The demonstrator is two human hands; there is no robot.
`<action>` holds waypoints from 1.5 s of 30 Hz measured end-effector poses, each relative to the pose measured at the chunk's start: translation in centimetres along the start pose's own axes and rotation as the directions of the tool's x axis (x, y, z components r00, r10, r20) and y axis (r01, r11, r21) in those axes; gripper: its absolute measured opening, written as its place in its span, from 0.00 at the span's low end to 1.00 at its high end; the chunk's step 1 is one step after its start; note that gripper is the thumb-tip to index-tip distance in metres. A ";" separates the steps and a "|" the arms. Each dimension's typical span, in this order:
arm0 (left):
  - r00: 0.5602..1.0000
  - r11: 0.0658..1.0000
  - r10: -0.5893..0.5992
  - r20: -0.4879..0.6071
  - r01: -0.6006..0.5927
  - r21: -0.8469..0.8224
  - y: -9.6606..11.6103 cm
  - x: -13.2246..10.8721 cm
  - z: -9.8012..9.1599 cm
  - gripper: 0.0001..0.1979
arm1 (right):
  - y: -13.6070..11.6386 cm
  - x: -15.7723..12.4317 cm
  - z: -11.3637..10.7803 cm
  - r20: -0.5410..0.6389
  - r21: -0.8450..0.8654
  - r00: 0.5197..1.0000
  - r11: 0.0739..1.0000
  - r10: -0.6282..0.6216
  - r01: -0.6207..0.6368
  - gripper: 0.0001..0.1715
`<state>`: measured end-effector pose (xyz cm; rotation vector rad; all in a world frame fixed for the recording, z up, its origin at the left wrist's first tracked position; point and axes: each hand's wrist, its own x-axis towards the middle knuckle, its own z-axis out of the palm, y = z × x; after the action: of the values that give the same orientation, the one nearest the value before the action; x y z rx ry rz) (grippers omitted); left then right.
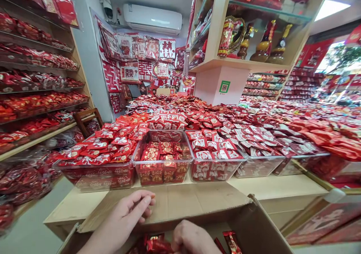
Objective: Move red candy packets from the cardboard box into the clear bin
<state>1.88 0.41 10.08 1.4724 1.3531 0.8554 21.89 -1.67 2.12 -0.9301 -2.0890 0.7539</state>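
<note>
An open cardboard box (197, 203) stands at the bottom, its far flap leaning on the counter edge. My left hand (131, 212) is above the near left of that flap, fingers curled and thumb drawn against them; nothing shows in it. Inside the box is my right hand (191, 237), closed, its fingertips down among shiny red packets (158, 244). What it grips is partly hidden by the hand and the frame edge. Another red packet (232, 242) lies in the box to the right of it.
Along the counter (270, 186) stand clear plastic bins; the middle bin (162, 167) is filled lower than the heaped left bin (96, 171) and right bin (216, 167). Stocked shelves (36, 62) line the left. A wooden chair (88, 120) stands behind, and a display cabinet (214, 64) overhangs the counter.
</note>
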 end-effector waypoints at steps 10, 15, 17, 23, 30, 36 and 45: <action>0.986 0.854 -0.073 0.153 0.141 -0.501 2.1 -1.5 2.5 0.29 | -3.8 2.0 -4.6 -0.224 0.127 0.973 0.989 -0.050 0.080 0.11; 0.984 0.822 -0.020 0.178 0.118 -0.557 0.8 -1.1 3.5 0.27 | -3.5 2.6 -3.1 0.012 0.660 0.932 0.697 0.363 -0.280 0.14; 0.981 0.836 -0.017 0.191 0.119 -0.536 0.7 -1.1 3.3 0.24 | -3.9 2.8 -3.3 0.081 0.660 0.914 0.665 0.397 -0.348 0.16; 0.994 0.995 0.098 -0.043 -0.098 0.003 -0.5 0.4 -0.6 0.16 | -5.2 9.8 -9.0 -0.262 0.382 0.906 0.898 0.332 -0.219 0.17; 0.947 0.885 0.243 -0.210 -0.128 0.447 -3.0 1.7 -1.1 0.08 | -0.9 24.2 -9.6 -0.093 -0.173 0.884 0.867 0.458 -0.467 0.10; 0.952 0.765 0.211 -0.222 -0.019 0.643 -2.0 1.0 -0.4 0.09 | 2.0 27.5 -5.2 0.078 -0.358 0.881 0.838 0.466 -0.412 0.11; 0.934 0.672 0.287 -0.211 -0.040 0.739 -2.4 1.1 -0.2 0.09 | 1.9 27.5 -4.6 0.076 -0.478 0.952 0.849 0.297 -0.227 0.03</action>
<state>1.03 1.40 7.77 2.1699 1.9691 0.7023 13.03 22.20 13.54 -1.4881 -2.3540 0.4640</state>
